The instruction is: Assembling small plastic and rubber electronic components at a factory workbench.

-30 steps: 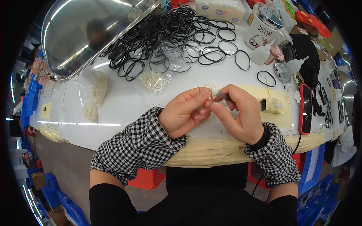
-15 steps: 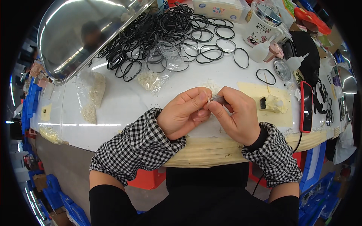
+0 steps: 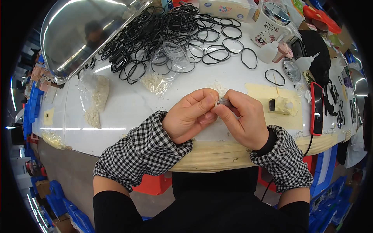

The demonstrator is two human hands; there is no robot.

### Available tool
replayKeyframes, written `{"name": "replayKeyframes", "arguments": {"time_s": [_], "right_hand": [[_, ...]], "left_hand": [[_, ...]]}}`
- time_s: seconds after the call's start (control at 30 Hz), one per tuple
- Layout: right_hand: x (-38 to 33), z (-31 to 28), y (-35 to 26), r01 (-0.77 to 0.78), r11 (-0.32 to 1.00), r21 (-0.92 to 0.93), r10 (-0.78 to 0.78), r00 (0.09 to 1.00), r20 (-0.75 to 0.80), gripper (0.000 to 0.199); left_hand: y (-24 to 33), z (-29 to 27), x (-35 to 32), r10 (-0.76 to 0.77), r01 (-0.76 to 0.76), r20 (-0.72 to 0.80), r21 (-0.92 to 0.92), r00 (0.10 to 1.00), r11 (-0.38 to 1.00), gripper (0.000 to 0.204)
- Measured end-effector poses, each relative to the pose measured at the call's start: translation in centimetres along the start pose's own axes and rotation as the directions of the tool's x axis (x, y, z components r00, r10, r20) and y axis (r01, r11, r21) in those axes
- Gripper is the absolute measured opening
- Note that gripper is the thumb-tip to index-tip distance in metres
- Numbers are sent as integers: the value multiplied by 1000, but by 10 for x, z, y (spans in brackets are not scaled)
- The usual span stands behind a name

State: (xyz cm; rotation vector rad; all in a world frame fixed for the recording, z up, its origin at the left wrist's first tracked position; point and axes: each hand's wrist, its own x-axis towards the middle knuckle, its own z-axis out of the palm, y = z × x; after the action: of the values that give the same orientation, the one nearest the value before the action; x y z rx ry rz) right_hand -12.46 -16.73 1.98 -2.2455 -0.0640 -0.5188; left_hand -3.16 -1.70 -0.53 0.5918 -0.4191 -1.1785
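Close together over the table's near part, my two hands meet fingertip to fingertip. My left hand (image 3: 188, 116) is closed, its thumb and forefinger pinching a small whitish piece (image 3: 217, 103). My right hand (image 3: 247, 120) is also closed, on a small grey metallic thing (image 3: 225, 102) that touches or nearly touches the piece; its kind is mostly hidden by the fingers. Just beyond the fingertips lies a little heap of whitish bits (image 3: 218, 88). A transparent bag (image 3: 155, 82) of similar pale bits lies farther left, and another filled bag (image 3: 97, 97) stands beyond my left sleeve.
Black rubber rings (image 3: 163, 35) pile up at the back, beside a large shiny domed cover (image 3: 89, 35). To the right are a yellow sheet (image 3: 291, 116) with a yellowish block (image 3: 285, 106), a red-cased phone (image 3: 316, 108), a white mug (image 3: 268, 27) and translucent squeeze bottles (image 3: 268, 52).
My hands keep nearly the same pose, with only a tiny shift of the fingertips. The whole view has moved slightly; nothing has been picked up or let go.
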Motion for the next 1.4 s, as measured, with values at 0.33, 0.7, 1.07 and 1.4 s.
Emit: {"name": "replayKeyframes", "arguments": {"time_s": [0.33,0.7,1.07,1.4], "right_hand": [[0,-2,-1,-10,997,76,5,998,60,34],[0,-2,-2,-16,997,79,12,999,53,33],[2,-14,-2,-68,981,180,50,994,100,25],[1,-18,12,56,991,-123,-26,972,233,13]], "left_hand": [[1,2,-1,-7,7,5,16,1000,1000,20],[2,4,0,-26,26,-6,63,1000,998,21],[7,3,1,7,-6,-27,8,1000,1000,21],[16,-20,3,139,-194,-369,-117,919,974,21]]}}
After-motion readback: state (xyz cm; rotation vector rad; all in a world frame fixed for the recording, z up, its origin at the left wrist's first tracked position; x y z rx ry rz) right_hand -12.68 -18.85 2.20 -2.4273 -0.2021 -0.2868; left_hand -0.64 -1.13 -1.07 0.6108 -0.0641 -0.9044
